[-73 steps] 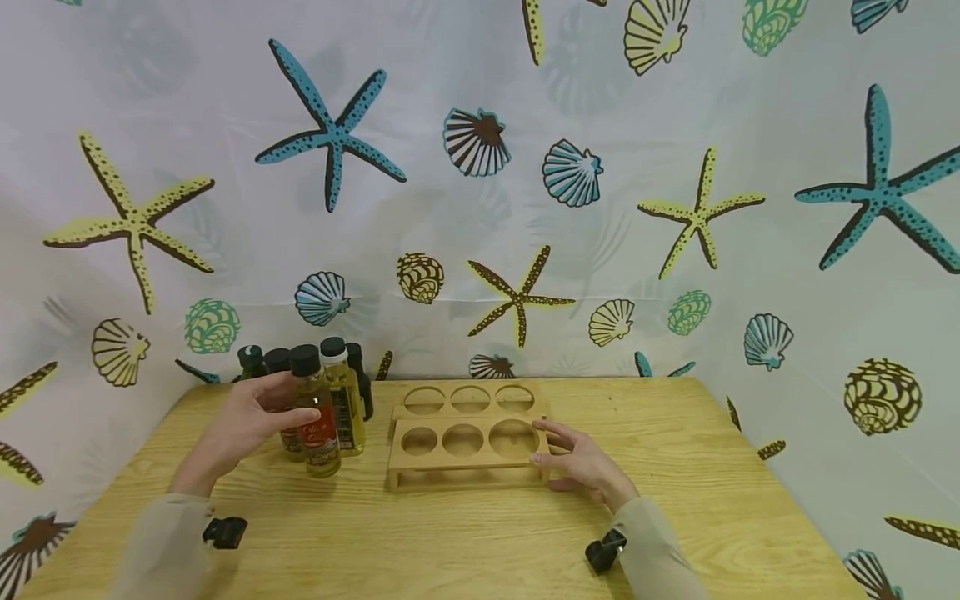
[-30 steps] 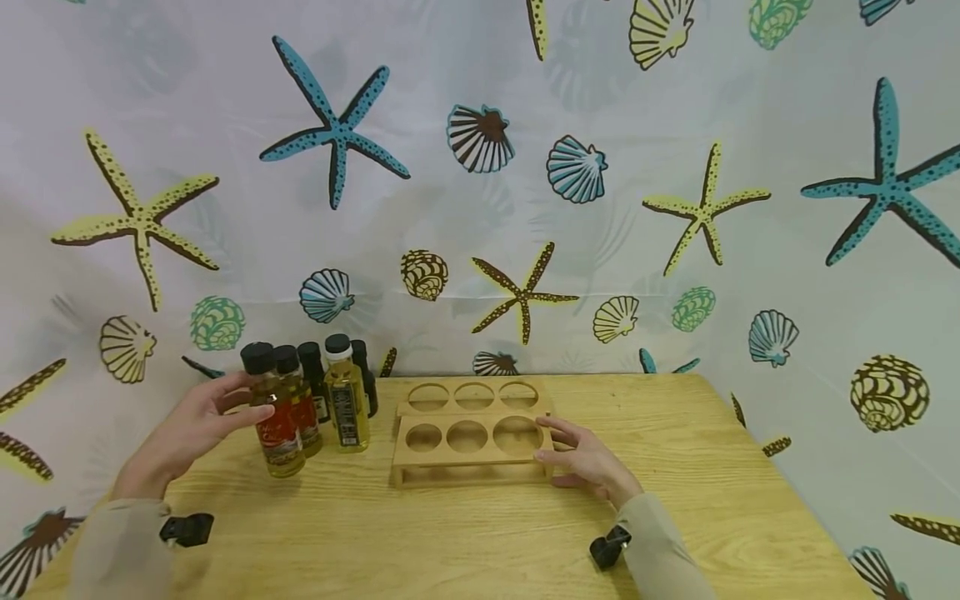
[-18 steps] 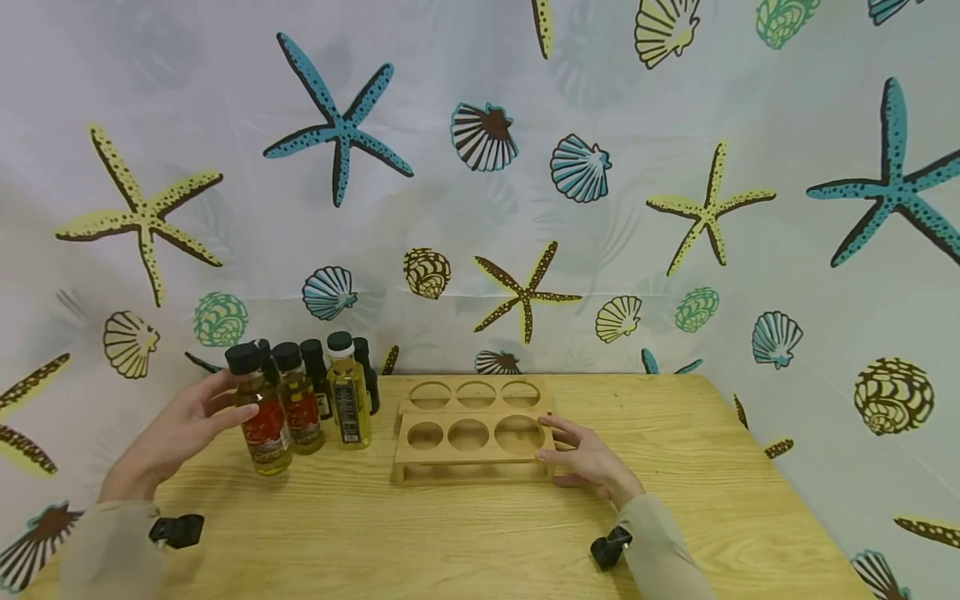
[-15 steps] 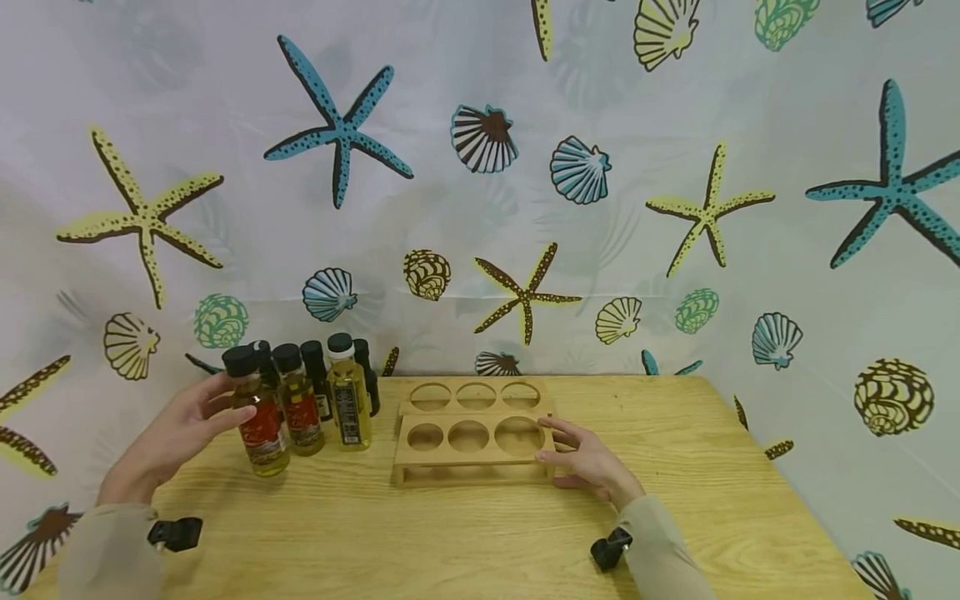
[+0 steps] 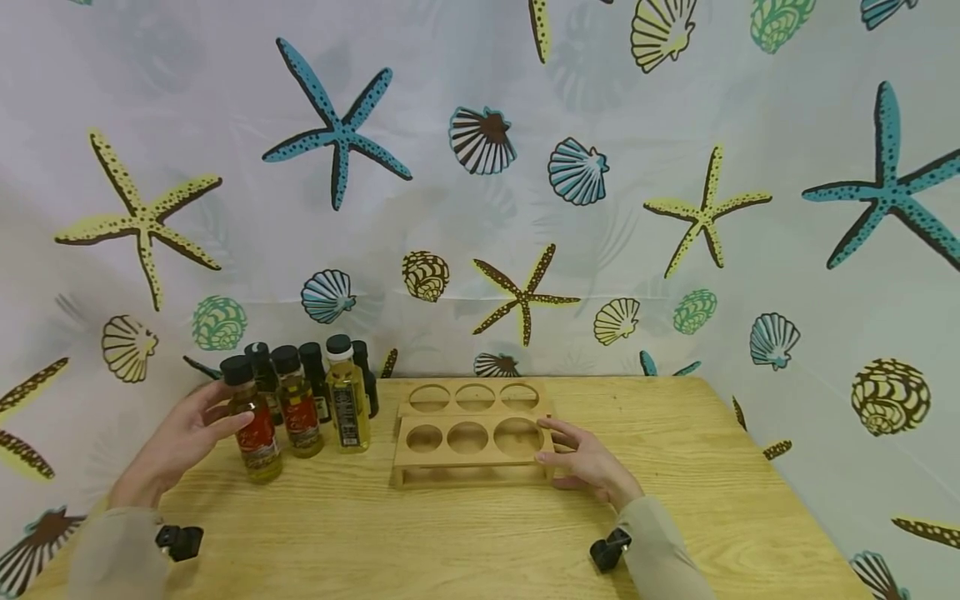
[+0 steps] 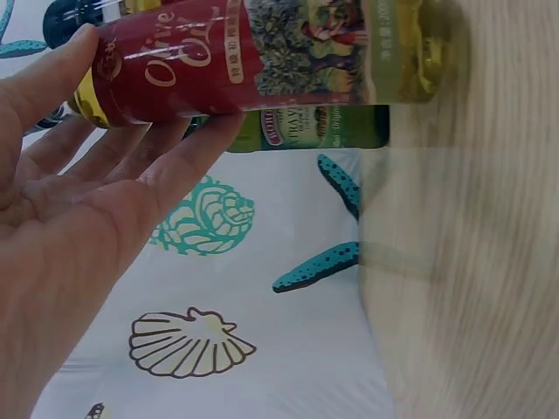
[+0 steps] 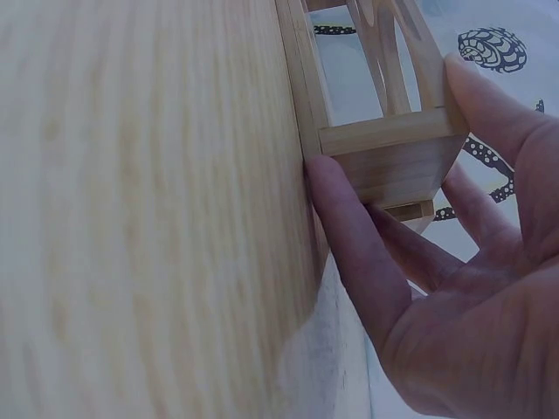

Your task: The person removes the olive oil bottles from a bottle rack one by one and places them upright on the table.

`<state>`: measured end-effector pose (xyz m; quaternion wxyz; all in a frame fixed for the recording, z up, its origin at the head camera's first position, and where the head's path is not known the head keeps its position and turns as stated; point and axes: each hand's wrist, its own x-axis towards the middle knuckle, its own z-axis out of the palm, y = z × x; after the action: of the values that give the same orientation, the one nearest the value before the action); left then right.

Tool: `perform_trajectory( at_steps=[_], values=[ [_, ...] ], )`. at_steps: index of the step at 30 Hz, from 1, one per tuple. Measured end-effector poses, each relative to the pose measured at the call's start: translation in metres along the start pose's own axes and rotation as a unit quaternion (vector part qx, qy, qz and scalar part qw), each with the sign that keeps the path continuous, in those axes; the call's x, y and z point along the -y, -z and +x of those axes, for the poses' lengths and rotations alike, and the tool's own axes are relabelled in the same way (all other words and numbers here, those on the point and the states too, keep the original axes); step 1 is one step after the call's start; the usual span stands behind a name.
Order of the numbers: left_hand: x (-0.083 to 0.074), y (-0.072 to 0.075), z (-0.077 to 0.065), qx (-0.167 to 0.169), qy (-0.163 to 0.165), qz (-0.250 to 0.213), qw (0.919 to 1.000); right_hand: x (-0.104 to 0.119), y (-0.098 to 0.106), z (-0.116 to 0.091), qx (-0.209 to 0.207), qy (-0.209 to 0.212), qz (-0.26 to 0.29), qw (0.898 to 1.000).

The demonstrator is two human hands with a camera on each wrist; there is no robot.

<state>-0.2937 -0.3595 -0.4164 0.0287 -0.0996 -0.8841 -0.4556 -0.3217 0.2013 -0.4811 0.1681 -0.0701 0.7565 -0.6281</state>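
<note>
At the left of the table in the head view, my left hand holds an upright olive oil bottle with a red label and black cap. In the left wrist view the thumb lies along the upper part of this bottle, with the other fingers behind it. My right hand grips the right end of a two-tier wooden bottle rack with round holes. The right wrist view shows spread fingers against the end of the rack. The rack's holes have nothing in them.
Beside the held bottle stand a second red-label bottle, a yellow oil bottle and several dark-capped bottles, including a green one. A shell-patterned curtain hangs behind the wooden table.
My left hand has carried the red-label bottle leftward, from in front of the other bottles to the group's left end. My right hand stays on the rack.
</note>
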Motion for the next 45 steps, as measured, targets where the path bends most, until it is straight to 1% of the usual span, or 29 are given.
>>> perform_trajectory(
  at_steps=[3, 5, 12, 14, 17, 20, 24, 27, 32, 39, 45],
  values=[
    [0.006, -0.001, 0.002, -0.015, -0.014, -0.002, 0.9998, 0.000, 0.000, 0.000, 0.000, 0.002, 0.000, 1.000],
    [0.009, -0.002, 0.002, -0.026, -0.022, 0.005, 0.9994, 0.000, -0.001, 0.000, 0.000, 0.001, 0.002, 1.000],
    [0.017, -0.003, 0.004, -0.034, -0.011, -0.007, 0.9993, 0.000, 0.000, 0.000, 0.001, 0.002, 0.003, 1.000],
    [0.018, -0.003, 0.005, -0.036, -0.012, -0.012, 0.9992, 0.000, 0.000, 0.000, 0.002, 0.004, 0.002, 1.000],
    [0.018, -0.002, 0.007, -0.042, -0.013, 0.001, 0.9990, 0.000, 0.000, 0.000, 0.003, 0.003, 0.001, 1.000],
    [0.019, -0.001, 0.009, -0.040, -0.014, -0.009, 0.9991, 0.000, 0.000, 0.000, 0.004, 0.002, 0.002, 1.000],
    [0.020, 0.000, 0.012, -0.031, -0.002, -0.014, 0.9994, 0.000, 0.000, 0.000, 0.005, 0.002, 0.007, 1.000],
    [0.020, 0.001, 0.014, -0.023, 0.008, -0.006, 0.9997, 0.001, 0.000, -0.001, 0.005, 0.001, 0.009, 1.000],
    [0.022, 0.004, 0.016, -0.013, 0.015, 0.002, 0.9998, 0.001, 0.000, -0.001, 0.005, 0.000, 0.008, 1.000],
    [0.024, 0.009, 0.017, -0.005, 0.005, 0.001, 1.0000, 0.001, 0.000, 0.000, 0.003, -0.002, 0.005, 1.000],
    [0.023, 0.012, 0.018, 0.001, 0.014, 0.008, 0.9999, 0.001, -0.001, 0.000, 0.001, -0.004, 0.003, 1.000]
  ],
)
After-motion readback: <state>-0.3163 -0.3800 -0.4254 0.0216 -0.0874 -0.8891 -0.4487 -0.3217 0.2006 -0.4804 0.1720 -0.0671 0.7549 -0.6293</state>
